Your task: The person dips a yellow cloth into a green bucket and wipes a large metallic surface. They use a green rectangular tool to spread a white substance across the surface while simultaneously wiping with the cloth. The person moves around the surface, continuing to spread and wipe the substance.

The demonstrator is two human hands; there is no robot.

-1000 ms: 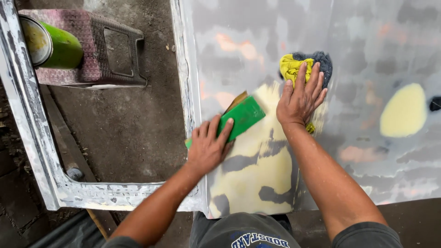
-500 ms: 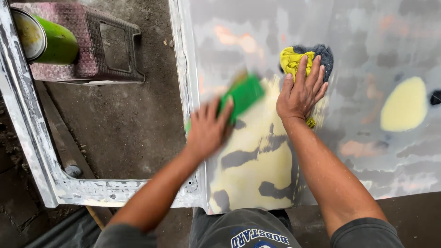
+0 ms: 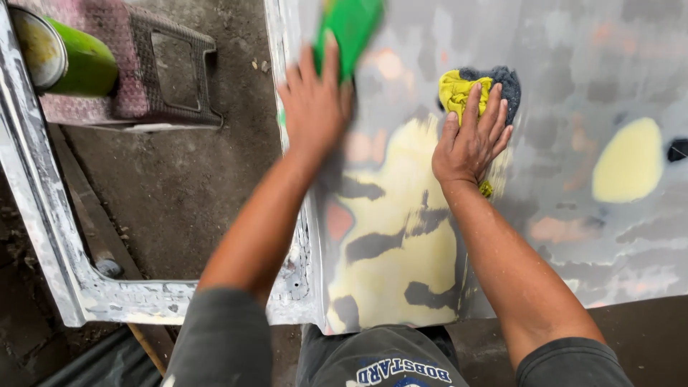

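The green sanding block (image 3: 351, 27) lies flat on the grey metal panel (image 3: 573, 43), near the panel's upper left edge and just beyond the pale yellow filler patch (image 3: 401, 236); it is motion-blurred. For this sanding stroke to be done well, the block is best kept flat, so that pressure is spread over its whole face and no edge is dug into the filler — long, even passes seem better suited than short, hard ones.

The block is pressed down by the left hand (image 3: 314, 107), fingers extended forward and laid over its near end, palm down, the forearm stretched well out from the body. Whether the thumb is hooked round the block's side cannot be told through the blur.

The right hand (image 3: 469, 140) is laid flat on the panel, fingers slightly spread, with the fingertips resting on a bunched yellow and blue rag (image 3: 479, 86); nothing is gripped — the arm appears to be used as a brace.

Further left, on the dirt floor, a plastic stool (image 3: 165, 79) is seen with a green can (image 3: 64, 61) on it.
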